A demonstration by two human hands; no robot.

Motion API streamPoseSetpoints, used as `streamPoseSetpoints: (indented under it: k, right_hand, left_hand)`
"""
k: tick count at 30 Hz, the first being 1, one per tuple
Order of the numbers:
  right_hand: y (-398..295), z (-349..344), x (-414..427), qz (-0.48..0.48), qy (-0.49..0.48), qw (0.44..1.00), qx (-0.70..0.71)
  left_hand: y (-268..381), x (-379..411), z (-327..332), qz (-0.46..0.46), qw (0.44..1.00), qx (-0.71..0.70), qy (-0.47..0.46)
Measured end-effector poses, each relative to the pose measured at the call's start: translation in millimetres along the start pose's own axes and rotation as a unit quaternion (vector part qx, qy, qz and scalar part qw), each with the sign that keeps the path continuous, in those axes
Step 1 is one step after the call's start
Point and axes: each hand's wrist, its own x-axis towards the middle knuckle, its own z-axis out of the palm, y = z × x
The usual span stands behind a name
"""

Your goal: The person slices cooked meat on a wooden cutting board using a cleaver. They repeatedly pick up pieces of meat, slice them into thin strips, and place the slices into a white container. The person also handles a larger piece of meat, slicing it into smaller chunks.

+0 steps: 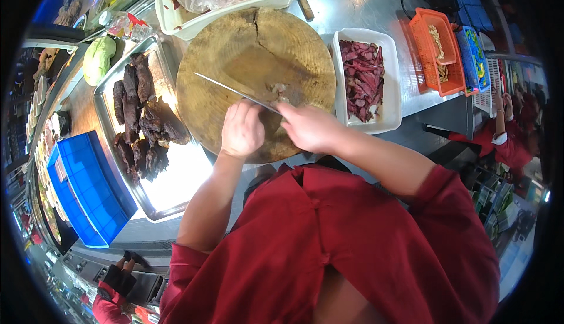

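My right hand [310, 128] is closed on a knife [235, 92], whose blade reaches to the upper left over a round wooden chopping block [211, 46]. Close against the blade's near side is my left hand [242, 128], fingers bent down over the block; whether it holds anything is hidden. Small pale scraps [278, 88] lie on the block beyond the knife. To the right, a white plastic tub [392, 103] holds sliced dark red meat [362, 77]. On the left, a metal tray [147, 207] carries dark cured meat pieces [131, 99].
Behind the block are a white tub [167, 20] with a plastic bag and a wooden-handled tool [306, 7]. A cabbage [99, 59], plastic bottle [128, 25] and blue crate [90, 192] are left. Orange baskets [451, 87] stand right. Other people are at both sides.
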Motion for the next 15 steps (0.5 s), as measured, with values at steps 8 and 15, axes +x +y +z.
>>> streamPoseSetpoints:
  k: [8,15]
  right_hand:
    - [10.6,16.2,2.3,0.03,0.009,0.999,-0.006]
    - [24.1,-17.7,-46.4,0.089,-0.003,0.996,-0.031]
  left_hand:
    - [6.1,0.7,-14.2,0.0,0.999,-0.04,-0.011]
    - [4.2,-7.8,-7.6,0.012,1.0,-0.014,-0.001]
